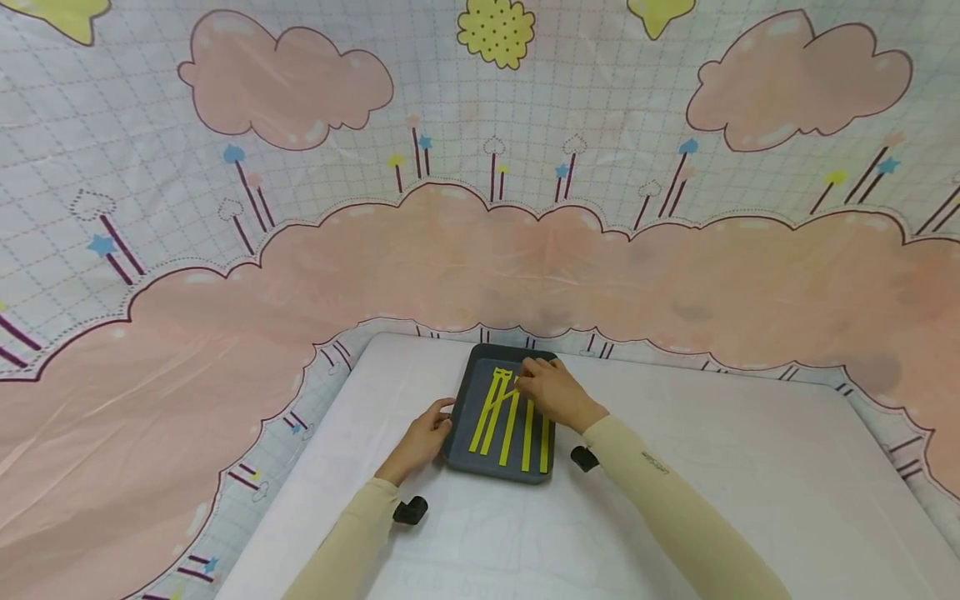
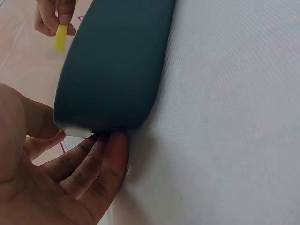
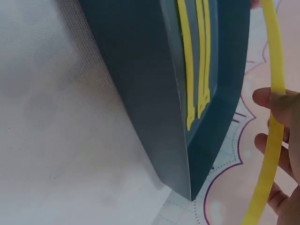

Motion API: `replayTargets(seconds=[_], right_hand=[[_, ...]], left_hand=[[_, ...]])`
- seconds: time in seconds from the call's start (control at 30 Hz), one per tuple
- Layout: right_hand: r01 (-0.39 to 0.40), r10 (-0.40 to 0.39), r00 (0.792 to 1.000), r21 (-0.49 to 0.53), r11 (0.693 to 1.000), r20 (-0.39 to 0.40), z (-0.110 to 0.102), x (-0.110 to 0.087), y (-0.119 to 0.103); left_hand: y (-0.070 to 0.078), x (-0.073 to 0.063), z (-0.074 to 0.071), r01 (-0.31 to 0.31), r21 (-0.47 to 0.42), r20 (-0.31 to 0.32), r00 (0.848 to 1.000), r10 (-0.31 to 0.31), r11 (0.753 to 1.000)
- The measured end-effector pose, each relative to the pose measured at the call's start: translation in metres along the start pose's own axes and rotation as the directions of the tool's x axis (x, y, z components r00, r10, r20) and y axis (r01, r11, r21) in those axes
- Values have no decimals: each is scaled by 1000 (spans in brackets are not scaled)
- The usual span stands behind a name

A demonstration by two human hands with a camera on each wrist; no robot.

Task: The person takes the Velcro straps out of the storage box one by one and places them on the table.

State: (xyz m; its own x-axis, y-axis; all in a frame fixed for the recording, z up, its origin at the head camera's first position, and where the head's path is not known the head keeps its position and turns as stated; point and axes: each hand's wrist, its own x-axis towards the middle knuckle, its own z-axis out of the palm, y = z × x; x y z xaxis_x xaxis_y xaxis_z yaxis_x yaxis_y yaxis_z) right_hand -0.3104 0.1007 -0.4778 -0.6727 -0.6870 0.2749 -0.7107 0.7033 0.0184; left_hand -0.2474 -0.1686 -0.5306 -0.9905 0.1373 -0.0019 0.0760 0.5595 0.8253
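A dark grey rectangular tray (image 1: 491, 472) lies on the white table with several yellow strips (image 1: 507, 429) inside, roughly lengthwise. My left hand (image 1: 422, 437) is at the tray's left side. In the left wrist view its bent fingers (image 2: 115, 154) hold the tray's edge (image 2: 110, 93), some low against the outer wall near the table. Over the tray's far right part, my right hand (image 1: 551, 392) pinches one flat, flexible yellow strip (image 3: 275, 56) between thumb and fingers. That strip is raised above the tray rim and bends, slanting across the others in the head view.
The white table (image 1: 712, 483) extends on both sides of the tray. Behind it hangs a patterned curtain (image 1: 525, 267) with pink clouds. A black wrist-worn piece (image 1: 410, 510) shows by the left forearm, and another (image 1: 584, 457) by the right.
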Motion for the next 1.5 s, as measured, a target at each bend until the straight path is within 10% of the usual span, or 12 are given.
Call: replayTargets(seconds=[0.83,1.5], right_hand=[[-133,151,980,133,982,-133,-14,-26,3],[-328,425,900,492,806,-96,-15,-62,19]], left_hand=[[-2,-1,2,31,6,-7,999,-31,999],[5,-2,0,42,31,-10,999,-42,999]])
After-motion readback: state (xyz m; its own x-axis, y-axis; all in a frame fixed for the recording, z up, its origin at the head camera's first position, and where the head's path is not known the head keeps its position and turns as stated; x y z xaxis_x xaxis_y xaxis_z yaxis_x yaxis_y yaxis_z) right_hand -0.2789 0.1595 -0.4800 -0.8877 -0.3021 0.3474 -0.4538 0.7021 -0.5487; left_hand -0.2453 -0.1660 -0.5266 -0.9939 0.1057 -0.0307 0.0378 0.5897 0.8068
